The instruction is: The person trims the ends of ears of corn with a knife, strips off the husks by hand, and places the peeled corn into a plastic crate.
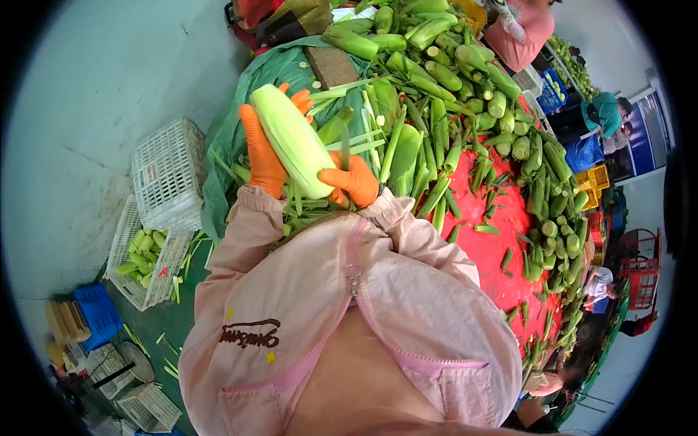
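Observation:
A pale green ear of corn (289, 142), partly husked, lies tilted across both of my hands in orange gloves. My left hand (263, 156) is wrapped round its far side, with fingertips showing behind it. My right hand (358, 180) is closed at the lower end, its thumb against the corn. From that fist rises a narrow, dull blade that looks like a knife (345, 142); its handle is hidden in the glove. Behind my hands, stripped husk leaves (371, 138) lie on a green sheet (225, 163).
Unpeeled corn (465, 69) is heaped ahead and along the right, on a red surface (491, 251). On the left are an upturned white crate (166, 174) and another crate (156, 280) holding peeled ears. A wooden block (331, 67) sits ahead. Other people (516, 36) work along the right.

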The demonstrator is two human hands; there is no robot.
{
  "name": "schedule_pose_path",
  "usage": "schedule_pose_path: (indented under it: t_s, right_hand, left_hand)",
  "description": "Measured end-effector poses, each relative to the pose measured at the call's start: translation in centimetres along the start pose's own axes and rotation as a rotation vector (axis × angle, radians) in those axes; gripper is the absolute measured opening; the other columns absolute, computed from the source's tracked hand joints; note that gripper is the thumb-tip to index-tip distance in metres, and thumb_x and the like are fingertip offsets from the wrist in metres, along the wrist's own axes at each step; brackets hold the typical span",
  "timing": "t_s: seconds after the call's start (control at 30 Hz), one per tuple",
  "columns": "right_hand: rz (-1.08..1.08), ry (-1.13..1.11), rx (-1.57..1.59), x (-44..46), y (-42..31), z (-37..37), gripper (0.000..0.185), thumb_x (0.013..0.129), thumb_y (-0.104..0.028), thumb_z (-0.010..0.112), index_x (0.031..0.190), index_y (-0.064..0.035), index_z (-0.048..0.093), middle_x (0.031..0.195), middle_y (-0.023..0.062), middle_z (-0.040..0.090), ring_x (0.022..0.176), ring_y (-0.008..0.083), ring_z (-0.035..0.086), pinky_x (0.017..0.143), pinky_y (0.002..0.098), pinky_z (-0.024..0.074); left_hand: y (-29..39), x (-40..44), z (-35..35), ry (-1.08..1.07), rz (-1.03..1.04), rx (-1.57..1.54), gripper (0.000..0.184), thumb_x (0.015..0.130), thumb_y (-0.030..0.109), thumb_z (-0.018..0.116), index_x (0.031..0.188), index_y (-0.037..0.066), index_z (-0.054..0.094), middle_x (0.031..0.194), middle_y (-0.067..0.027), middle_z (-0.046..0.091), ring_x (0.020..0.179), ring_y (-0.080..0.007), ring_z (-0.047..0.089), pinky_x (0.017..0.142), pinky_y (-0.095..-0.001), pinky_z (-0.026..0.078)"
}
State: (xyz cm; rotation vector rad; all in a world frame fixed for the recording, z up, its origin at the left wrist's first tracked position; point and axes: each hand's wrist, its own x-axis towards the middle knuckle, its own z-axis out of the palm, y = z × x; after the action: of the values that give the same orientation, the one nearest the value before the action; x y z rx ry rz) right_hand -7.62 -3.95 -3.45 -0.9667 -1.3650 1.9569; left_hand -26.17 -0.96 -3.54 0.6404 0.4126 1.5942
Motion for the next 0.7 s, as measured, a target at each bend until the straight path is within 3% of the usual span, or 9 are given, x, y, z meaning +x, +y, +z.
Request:
schedule_pose_path:
  t_s: [0.03, 0.1, 0.17, 0.2, 0.33, 0.47, 0.53, 0.6, 0.7]
  right_hand:
    - [-0.003, 0.010, 0.002, -0.1, 0.3, -0.4, 0.064, 0.077, -0.045, 0.078, 0.120, 0.0007, 0.063, 0.078, 0.0059, 0.065, 0.059, 0.0134, 0.060, 0.057, 0.0262, 0.0493]
    - [-0.453, 0.275, -0.424, -0.2, 0.9, -1.5, 0.077, 0.072, -0.039, 0.084, 0.133, -0.0014, 0.056, 0.090, 0.0053, 0.068, 0.077, 0.0140, 0.064, 0.076, 0.0289, 0.0527]
    - [-0.399, 0.340, -0.564, -2.5, 0.6, -3.0, 0.080, 0.072, -0.035, 0.085, 0.138, -0.0044, 0.052, 0.102, 0.0055, 0.068, 0.090, 0.0131, 0.063, 0.090, 0.0311, 0.0492]
    - [-0.323, 0.338, -0.561, -3.5, 0.8, -4.0, 0.073, 0.075, -0.032, 0.083, 0.137, -0.0061, 0.054, 0.102, 0.0056, 0.068, 0.089, 0.0117, 0.062, 0.086, 0.0301, 0.0504]
    - [-0.166, 0.559, -0.025, -6.8, -1.6, -6.4, 0.045, 0.086, -0.021, 0.073, 0.129, -0.0119, 0.063, 0.093, 0.0008, 0.068, 0.058, 0.0027, 0.050, 0.049, 0.0197, 0.0416]
    - [-0.394, 0.617, -0.187, -10.3, -2.2, -8.6, 0.057, 0.081, -0.022, 0.077, 0.134, -0.0122, 0.059, 0.102, 0.0020, 0.069, 0.065, 0.0045, 0.053, 0.056, 0.0215, 0.0451]
    - [-0.497, 0.655, -0.434, -12.5, -2.3, -9.2, 0.079, 0.074, -0.030, 0.081, 0.143, -0.0091, 0.048, 0.124, 0.0124, 0.064, 0.114, 0.0197, 0.061, 0.086, 0.0312, 0.0516]
    - [-0.285, 0.822, -0.738, -15.3, -3.0, -8.6, 0.087, 0.068, -0.042, 0.082, 0.143, -0.0142, 0.048, 0.116, 0.0177, 0.066, 0.106, 0.0258, 0.066, 0.087, 0.0340, 0.0513]
    - [-0.242, 1.073, -0.544, -17.9, -0.9, -8.3, 0.061, 0.068, -0.046, 0.079, 0.115, -0.0112, 0.063, 0.097, 0.0115, 0.069, 0.087, 0.0270, 0.067, 0.078, 0.0350, 0.0522]
  left_hand:
    - [-0.3, 0.0, 0.3, 0.030, -0.039, 0.097, 0.096, 0.091, 0.076, 0.028, 0.147, -0.002, 0.029, 0.141, -0.0239, 0.046, 0.126, -0.0326, 0.049, 0.108, -0.0444, 0.037]
    - [-1.2, 0.1, 1.2, -0.029, -0.069, 0.161, 0.088, 0.092, 0.066, 0.037, 0.147, -0.002, 0.030, 0.138, -0.0230, 0.049, 0.123, -0.0316, 0.052, 0.106, -0.0431, 0.040]
    - [-2.4, -0.5, 2.0, -0.114, -0.123, 0.289, 0.074, 0.095, 0.048, 0.055, 0.145, -0.002, 0.033, 0.132, -0.0211, 0.055, 0.116, -0.0294, 0.058, 0.102, -0.0404, 0.044]
    - [-2.8, -0.6, 2.3, -0.138, -0.183, 0.193, 0.068, 0.091, 0.028, 0.065, 0.144, -0.003, 0.035, 0.134, -0.0185, 0.054, 0.119, -0.0260, 0.057, 0.103, -0.0385, 0.044]
    - [-6.1, -1.1, 4.5, -0.276, -0.128, 0.453, 0.072, 0.080, 0.005, 0.078, 0.142, 0.000, 0.041, 0.132, -0.0149, 0.058, 0.120, -0.0207, 0.056, 0.101, -0.0320, 0.044]
    - [-9.7, -0.8, 7.6, -0.452, -0.151, 0.602, 0.075, 0.076, 0.012, 0.082, 0.140, 0.001, 0.045, 0.132, -0.0138, 0.058, 0.118, -0.0194, 0.057, 0.099, -0.0305, 0.045]
    - [-12.1, -1.1, 9.3, -0.552, -0.050, 0.772, 0.072, 0.076, 0.013, 0.082, 0.138, 0.001, 0.047, 0.132, -0.0128, 0.059, 0.116, -0.0192, 0.058, 0.098, -0.0309, 0.046]
    - [-13.9, -2.1, 11.3, -0.693, 0.048, 1.021, 0.064, 0.077, 0.014, 0.080, 0.132, 0.000, 0.052, 0.131, -0.0114, 0.060, 0.115, -0.0200, 0.059, 0.096, -0.0331, 0.048]
    - [-17.9, -4.1, 13.8, -0.916, 0.085, 1.027, 0.069, 0.077, 0.013, 0.079, 0.137, 0.000, 0.048, 0.137, -0.0131, 0.055, 0.122, -0.0223, 0.054, 0.100, -0.0349, 0.045]
